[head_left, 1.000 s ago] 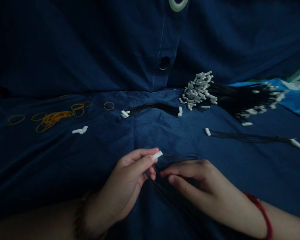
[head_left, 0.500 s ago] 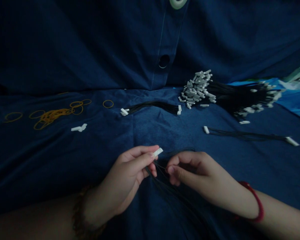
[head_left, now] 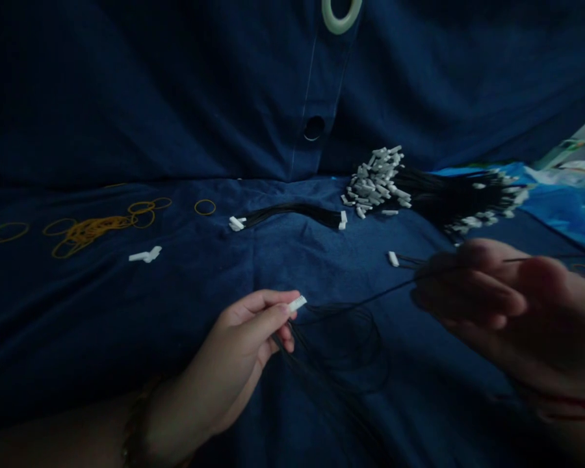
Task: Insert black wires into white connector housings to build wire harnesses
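Now the left hand (head_left: 246,338) is resting near the cloth's (head_left: 102,312) front edge, thumb and forefinger pinching a white plug (head_left: 297,303), other fingers curled. Right hand (head_left: 507,312) is hovering raised at the right edge, blurred, fingers bunched around a thin black cord (head_left: 370,298) stretching taut toward the plug. Loose cord loops are lying between both hands.

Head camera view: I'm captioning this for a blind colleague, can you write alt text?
The left hand pinches a small white connector while the blurred right hand pulls a thin black cord away from it, over dark blue cloth. Beyond lie a pile of white-tipped black cords and yellow rubber bands.
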A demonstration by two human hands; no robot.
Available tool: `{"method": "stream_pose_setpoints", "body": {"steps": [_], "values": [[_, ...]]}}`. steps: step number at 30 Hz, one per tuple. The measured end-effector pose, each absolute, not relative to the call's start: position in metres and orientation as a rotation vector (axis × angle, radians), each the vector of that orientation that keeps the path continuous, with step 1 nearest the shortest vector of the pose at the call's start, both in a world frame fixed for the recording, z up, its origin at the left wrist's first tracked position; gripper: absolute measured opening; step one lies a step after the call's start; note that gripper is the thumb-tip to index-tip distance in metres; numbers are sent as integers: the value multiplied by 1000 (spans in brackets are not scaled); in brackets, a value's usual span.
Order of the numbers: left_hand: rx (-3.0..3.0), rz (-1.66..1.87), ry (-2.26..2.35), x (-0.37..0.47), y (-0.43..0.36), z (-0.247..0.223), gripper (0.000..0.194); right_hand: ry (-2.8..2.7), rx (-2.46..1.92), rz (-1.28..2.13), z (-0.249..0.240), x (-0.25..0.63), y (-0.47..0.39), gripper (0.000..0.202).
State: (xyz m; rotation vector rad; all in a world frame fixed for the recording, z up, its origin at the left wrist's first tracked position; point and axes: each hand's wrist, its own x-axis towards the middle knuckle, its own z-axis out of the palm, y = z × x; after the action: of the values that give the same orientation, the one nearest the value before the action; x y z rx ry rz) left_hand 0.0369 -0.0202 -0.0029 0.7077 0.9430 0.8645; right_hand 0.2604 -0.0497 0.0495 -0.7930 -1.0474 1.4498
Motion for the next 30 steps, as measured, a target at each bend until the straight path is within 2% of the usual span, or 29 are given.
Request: {"method": "stream_pose_setpoints", "body": {"steps": [4, 6, 8, 10, 12, 16, 20, 30], "values": [[708, 868, 967, 39, -20, -2, 12, -964, -706, 985, 47, 263, -55, 7], [717, 868, 980, 41, -20, 0, 11, -907, -649, 996, 47, 263, -60, 5], [729, 875, 987, 42, -20, 1, 10, -983, -691, 1167, 47, 257, -65, 13], [735, 879, 993, 42, -20, 1, 11, -1157, -848, 1383, 45, 246, -70, 12], [728, 877, 999, 42, -21, 1, 11, -1389, -1059, 1441, 40, 231, -71, 5], [727, 854, 967, 41, -22, 0, 9, -1873, -1383, 1098, 23, 210, -66, 20], [703, 853, 952, 38, -25, -1, 10, -2081, -1372, 854, 13, 208, -63, 22], [632, 854, 934, 36, -23, 0, 10, -2255, -1217, 760, 10, 213, -63, 15]]}}
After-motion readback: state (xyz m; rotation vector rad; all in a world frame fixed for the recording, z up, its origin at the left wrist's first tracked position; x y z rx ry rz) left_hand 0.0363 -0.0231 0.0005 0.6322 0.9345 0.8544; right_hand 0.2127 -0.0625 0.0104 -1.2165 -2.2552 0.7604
